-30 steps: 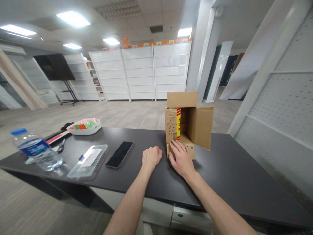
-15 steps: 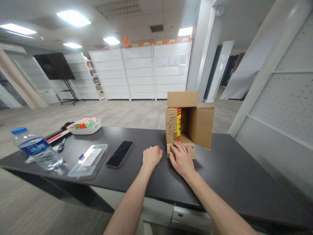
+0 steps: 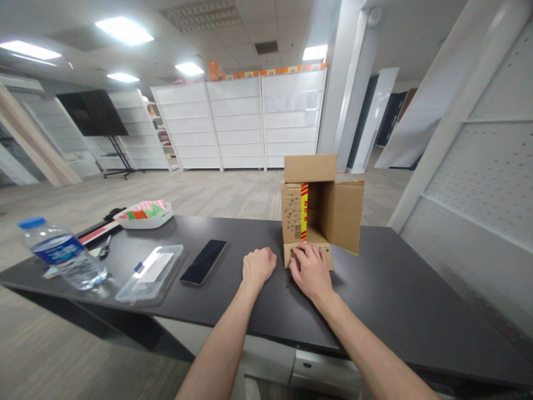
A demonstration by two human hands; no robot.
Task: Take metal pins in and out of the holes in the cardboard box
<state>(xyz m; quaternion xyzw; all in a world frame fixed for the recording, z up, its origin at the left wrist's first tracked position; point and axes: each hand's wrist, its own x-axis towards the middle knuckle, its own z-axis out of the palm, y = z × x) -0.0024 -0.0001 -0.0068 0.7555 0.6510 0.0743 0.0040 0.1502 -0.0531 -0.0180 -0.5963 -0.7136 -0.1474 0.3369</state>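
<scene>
We rest our clenched left hand (image 3: 259,266) on the table (image 3: 383,300), perhaps for support, while our right hand (image 3: 311,272), grip unclear, likely steadies the box's (image 3: 291,210) front flap (image 3: 328,260).

Box (image 3: 327,211) on desk (image 3: 395,300), right of phone (image 3: 204,263); left of phone, case (image 3: 152,272), then bottle (image 3: 60,253).

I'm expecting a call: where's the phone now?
In the head view, the phone lies on the dark table, left of centre, between the plastic case and the left hand.
</scene>
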